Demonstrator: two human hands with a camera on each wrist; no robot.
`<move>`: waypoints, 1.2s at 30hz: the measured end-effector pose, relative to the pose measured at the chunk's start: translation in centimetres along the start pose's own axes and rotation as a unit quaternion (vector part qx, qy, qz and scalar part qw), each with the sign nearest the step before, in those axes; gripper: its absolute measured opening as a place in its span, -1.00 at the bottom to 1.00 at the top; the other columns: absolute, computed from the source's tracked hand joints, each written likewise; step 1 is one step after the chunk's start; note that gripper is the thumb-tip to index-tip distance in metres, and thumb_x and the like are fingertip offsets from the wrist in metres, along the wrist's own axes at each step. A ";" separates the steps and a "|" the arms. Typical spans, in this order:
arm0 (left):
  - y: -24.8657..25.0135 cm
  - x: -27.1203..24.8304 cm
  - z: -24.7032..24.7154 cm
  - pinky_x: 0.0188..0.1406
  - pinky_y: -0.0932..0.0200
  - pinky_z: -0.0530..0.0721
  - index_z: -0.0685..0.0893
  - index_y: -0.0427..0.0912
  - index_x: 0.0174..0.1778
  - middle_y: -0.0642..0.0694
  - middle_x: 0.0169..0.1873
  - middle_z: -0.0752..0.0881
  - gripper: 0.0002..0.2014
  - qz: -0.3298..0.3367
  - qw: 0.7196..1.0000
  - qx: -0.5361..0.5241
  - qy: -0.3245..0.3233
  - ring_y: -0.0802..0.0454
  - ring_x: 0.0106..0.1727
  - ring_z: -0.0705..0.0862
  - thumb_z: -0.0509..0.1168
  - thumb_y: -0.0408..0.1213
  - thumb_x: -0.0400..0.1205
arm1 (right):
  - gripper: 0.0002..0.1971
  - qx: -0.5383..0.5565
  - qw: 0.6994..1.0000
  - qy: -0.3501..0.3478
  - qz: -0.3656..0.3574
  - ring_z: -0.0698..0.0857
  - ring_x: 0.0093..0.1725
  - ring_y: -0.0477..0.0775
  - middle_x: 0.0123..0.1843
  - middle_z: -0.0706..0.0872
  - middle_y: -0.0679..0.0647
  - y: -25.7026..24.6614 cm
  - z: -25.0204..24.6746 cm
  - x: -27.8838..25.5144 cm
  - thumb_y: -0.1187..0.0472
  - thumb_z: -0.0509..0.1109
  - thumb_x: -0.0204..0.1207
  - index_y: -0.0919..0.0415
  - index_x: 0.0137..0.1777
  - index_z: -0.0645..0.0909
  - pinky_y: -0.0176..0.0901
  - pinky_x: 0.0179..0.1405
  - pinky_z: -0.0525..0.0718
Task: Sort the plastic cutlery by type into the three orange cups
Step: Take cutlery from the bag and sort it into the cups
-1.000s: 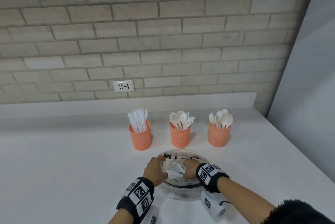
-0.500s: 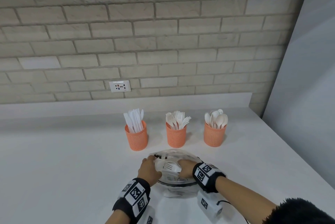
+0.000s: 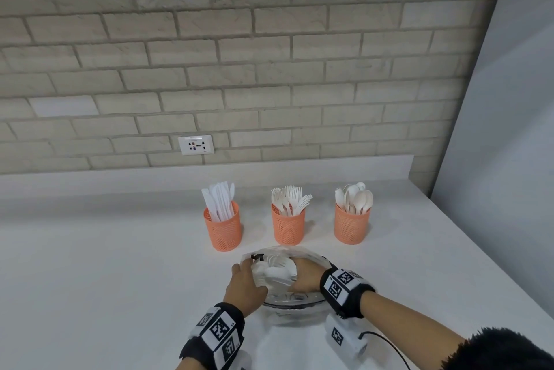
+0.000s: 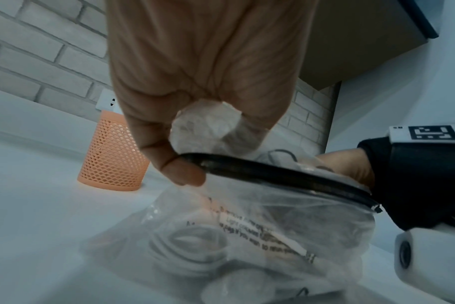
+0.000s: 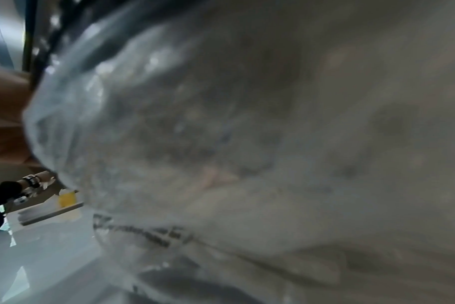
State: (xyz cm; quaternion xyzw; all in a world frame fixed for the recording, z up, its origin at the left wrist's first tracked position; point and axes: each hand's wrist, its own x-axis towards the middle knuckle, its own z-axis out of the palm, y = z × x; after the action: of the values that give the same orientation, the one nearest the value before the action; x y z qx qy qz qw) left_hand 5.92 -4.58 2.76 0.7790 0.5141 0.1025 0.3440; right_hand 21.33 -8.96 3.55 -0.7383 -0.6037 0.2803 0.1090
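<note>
**Fishing the last cutlery out of the bag**

The loose white plastic cutlery (image 3: 277, 272) sits in a clear zip bag (image 4: 260, 226) on the counter (image 3: 105, 279), just in front of the three orange cups (image 3: 288, 227). It's probably light, a bit slick, stiff enough to snap, so pick one piece by the handle. Your left hand (image 3: 244, 287) pinches the bag's dark zip rim. Your right hand (image 3: 305, 276) is inside the mouth; can't tell what it's gripping. The floppy film is the main nuisance, and the cups are already pretty packed. A wall socket (image 3: 196, 144) sits well behind.

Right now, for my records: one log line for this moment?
left hand: grips bag rim | right hand: inside bag, grasp unclear | cups: sorted
</note>
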 end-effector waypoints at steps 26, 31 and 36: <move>2.0 -0.9 1.6 0.00 0.19 0.46 0.19 -0.14 0.52 -0.26 0.27 0.39 -0.37 -0.044 0.994 -0.073 0.072 -0.26 0.14 0.61 0.24 -0.43 0.54 | -0.90 0.381 0.921 0.059 -0.056 0.61 -0.52 -0.15 -0.55 0.63 -0.06 -0.8 -4.7 0.0 0.42 0.39 0.47 0.23 -0.15 0.56 -0.18 -0.18 0.73; 2.5 -1.6 0.3 0.44 -0.01 0.37 0.43 -0.11 0.41 -0.31 0.50 0.19 -0.56 0.001 0.993 0.061 0.100 -0.29 0.51 0.30 0.27 -0.19 0.59 | -0.85 0.480 0.863 0.144 -0.059 0.56 -0.56 -0.04 -0.58 0.54 0.07 -1.1 -8.1 -1.4 0.43 0.35 0.51 0.26 -0.28 0.56 -0.26 -0.42 0.68; 7.0 -2.5 -3.3 0.11 0.38 0.51 0.56 -0.15 0.19 -0.12 0.24 0.59 -0.81 0.126 0.931 -0.306 0.152 0.01 0.29 0.55 0.18 -0.26 0.69 | -0.76 0.564 0.795 0.214 -0.062 0.49 -0.56 0.01 -0.63 0.47 0.02 -1.4 -10.6 -2.5 0.42 0.32 0.53 0.24 -0.37 0.51 -0.21 -0.42 0.59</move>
State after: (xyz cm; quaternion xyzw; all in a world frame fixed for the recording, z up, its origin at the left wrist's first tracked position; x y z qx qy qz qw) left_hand 8.22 -6.96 10.20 0.6696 0.4015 0.4141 0.4679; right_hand 25.68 -9.08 13.58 -0.5482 -0.3444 0.3986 0.6496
